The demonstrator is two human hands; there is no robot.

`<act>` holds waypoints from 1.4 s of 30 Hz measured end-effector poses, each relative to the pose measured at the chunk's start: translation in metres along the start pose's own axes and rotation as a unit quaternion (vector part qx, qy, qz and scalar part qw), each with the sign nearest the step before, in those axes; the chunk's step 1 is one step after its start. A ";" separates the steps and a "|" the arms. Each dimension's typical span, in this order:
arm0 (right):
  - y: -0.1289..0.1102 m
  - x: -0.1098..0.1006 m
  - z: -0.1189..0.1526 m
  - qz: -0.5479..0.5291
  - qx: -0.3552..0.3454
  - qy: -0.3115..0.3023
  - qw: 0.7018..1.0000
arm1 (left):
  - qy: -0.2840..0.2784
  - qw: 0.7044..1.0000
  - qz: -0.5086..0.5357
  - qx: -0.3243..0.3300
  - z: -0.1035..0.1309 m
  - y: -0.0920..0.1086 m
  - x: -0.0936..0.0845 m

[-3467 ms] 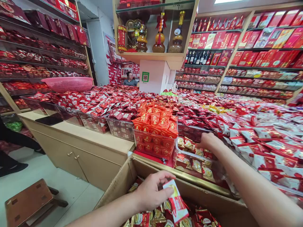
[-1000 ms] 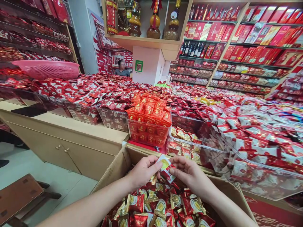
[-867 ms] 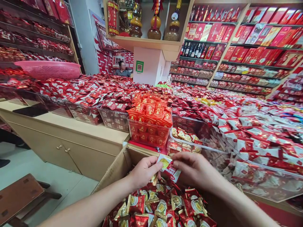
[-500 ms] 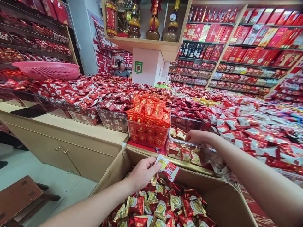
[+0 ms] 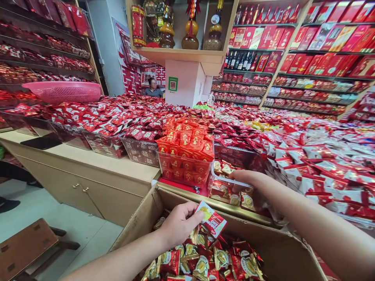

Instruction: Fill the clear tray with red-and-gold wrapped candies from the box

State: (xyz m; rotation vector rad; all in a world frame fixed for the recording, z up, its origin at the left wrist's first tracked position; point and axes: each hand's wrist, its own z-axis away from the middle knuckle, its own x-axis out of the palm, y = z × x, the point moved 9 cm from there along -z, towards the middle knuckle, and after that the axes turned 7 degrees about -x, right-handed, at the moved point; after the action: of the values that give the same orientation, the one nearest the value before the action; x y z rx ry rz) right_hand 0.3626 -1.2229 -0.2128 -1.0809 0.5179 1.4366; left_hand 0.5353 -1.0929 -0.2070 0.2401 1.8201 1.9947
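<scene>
Pinched in my left hand (image 5: 182,223) is a small printed card (image 5: 211,220), red and white with a yellow durian picture. That hand hangs over an open cardboard box (image 5: 281,249) full of red and gold wrapped durian candies (image 5: 202,263). My right hand (image 5: 244,179) reaches over the rim into a clear plastic bin (image 5: 220,179) holding the same kind of candies. Its fingers are seen only through the bin's wall, among the candies, and what they grip, if anything, is unclear. Left of that bin stands another bin of orange-red packets (image 5: 186,152).
Bins of red packets (image 5: 102,121) line the counter (image 5: 117,183), with a pink basket (image 5: 63,91) and a dark flat object (image 5: 38,143) at left. A wooden stool (image 5: 26,246) stands on the floor. A person (image 5: 153,89) sits behind the counter.
My right hand has sunk lower into the clear bin, its fingers now behind the front wall. My left hand keeps the card, which is tilted slightly differently. The view has shifted a little.
</scene>
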 end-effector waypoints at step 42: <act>-0.029 0.014 0.017 -0.198 -0.059 -0.046 0.977 | 0.035 0.999 -0.038 -0.004 -0.006 -0.025 -0.002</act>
State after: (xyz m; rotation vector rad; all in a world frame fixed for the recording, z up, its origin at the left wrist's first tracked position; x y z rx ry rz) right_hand 0.3861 -1.1960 -0.2083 -1.1308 0.1383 1.1665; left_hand 0.5395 -1.0977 -0.2318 0.0994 1.8354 1.9797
